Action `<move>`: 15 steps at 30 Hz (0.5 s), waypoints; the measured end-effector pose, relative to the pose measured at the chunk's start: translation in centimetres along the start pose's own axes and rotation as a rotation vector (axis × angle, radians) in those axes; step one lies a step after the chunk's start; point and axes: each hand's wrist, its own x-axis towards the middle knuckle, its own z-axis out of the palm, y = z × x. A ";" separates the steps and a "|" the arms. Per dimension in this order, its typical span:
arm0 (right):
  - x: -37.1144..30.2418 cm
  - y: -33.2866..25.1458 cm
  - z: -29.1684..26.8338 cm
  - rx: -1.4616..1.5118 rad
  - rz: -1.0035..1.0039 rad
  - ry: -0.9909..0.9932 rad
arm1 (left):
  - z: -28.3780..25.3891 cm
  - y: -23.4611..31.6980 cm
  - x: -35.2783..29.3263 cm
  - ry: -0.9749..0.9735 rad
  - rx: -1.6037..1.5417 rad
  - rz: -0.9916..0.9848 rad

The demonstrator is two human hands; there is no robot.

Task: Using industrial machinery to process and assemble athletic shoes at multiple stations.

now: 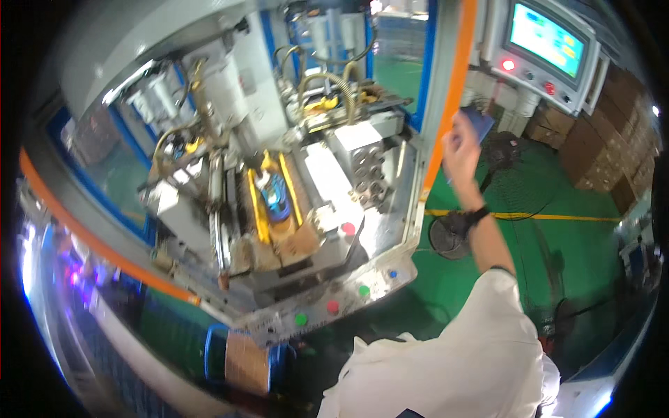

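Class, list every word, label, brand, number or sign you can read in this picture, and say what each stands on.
No text can be read here.
Display screen: glowing blocks; any writing is too blurred.
Front button panel: any labels are too small.
Cardboard boxes: any print is too blurred.
Dark blue item at the right hand: no lettering discernible.
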 end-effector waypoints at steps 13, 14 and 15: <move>33.7 6.8 -14.1 -0.697 -0.120 0.114 | 16.1 4.3 4.9 -0.140 0.156 0.135; 33.5 7.4 -14.2 -0.689 -0.126 0.118 | 16.4 4.7 5.4 -0.132 0.164 0.142; 33.2 7.6 -14.1 -0.589 -0.112 0.110 | 16.6 4.9 5.8 -0.124 0.173 0.150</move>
